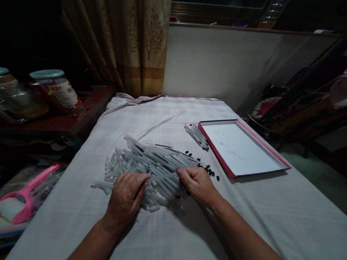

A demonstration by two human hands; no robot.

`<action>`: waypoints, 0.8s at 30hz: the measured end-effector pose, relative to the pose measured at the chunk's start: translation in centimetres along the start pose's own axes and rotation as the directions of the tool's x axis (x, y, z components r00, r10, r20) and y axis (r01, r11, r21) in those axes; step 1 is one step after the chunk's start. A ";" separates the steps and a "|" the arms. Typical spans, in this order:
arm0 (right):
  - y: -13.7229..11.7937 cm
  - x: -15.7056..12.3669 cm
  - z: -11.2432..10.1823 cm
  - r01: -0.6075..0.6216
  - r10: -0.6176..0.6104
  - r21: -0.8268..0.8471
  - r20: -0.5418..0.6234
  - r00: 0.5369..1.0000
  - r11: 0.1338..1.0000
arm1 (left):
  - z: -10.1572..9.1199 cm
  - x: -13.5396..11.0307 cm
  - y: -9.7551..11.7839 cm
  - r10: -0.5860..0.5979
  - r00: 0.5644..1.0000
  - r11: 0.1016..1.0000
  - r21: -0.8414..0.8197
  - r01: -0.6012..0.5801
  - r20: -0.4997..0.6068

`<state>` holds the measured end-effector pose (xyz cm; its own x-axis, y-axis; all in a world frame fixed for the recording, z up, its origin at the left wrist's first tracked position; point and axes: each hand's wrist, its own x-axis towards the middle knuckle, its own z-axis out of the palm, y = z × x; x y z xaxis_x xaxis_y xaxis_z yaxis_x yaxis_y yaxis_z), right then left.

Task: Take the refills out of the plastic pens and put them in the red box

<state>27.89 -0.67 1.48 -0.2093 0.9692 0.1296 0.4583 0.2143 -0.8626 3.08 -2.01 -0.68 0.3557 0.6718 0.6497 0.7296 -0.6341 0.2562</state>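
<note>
Between my two hands stretches a translucent pen barrel (164, 177), roughly level above a heap of pen parts. My left hand (126, 194) pinches its left end between thumb and fingers. Around the other end my right hand (198, 183) is closed, with the tip hidden inside the fist. Beneath them lies the heap of clear pen barrels (142, 153), with frosted pen caps (114, 164) on its left side. Thin dark refills (170, 147) stick out at the back. Small black plugs (212, 172) are scattered just beyond my right hand.
A bundle of pens (196, 136) lies beside a shallow red-edged box lid (226, 168) with a white inside. All this rests on a white checked cloth (173, 238). Left of it, a wooden table (82, 115) carries a lidded jar (61, 91); a pink-handled object (28, 195) sits lower.
</note>
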 end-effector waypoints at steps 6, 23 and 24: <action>-0.4 0.3 -0.5 -0.070 0.064 0.271 0.029 0.997 0.960 | -0.9 0.2 -0.7 0.092 0.995 0.996 0.001 -0.093 0.030; 0.7 0.6 1.7 0.232 -0.465 -0.662 -0.197 0.863 0.712 | 1.0 0.0 -1.7 0.005 0.998 0.992 0.128 -0.013 0.067; 0.8 0.7 1.5 0.234 -0.456 -0.662 -0.182 0.871 0.712 | 0.9 -0.1 -1.8 0.010 0.998 0.992 0.125 -0.019 0.069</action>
<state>26.80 0.04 0.18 -0.2336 0.7689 0.5952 0.8491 0.4596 -0.2604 2.29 -0.59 -1.87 0.4027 0.6901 0.6013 0.7902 -0.5937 0.1520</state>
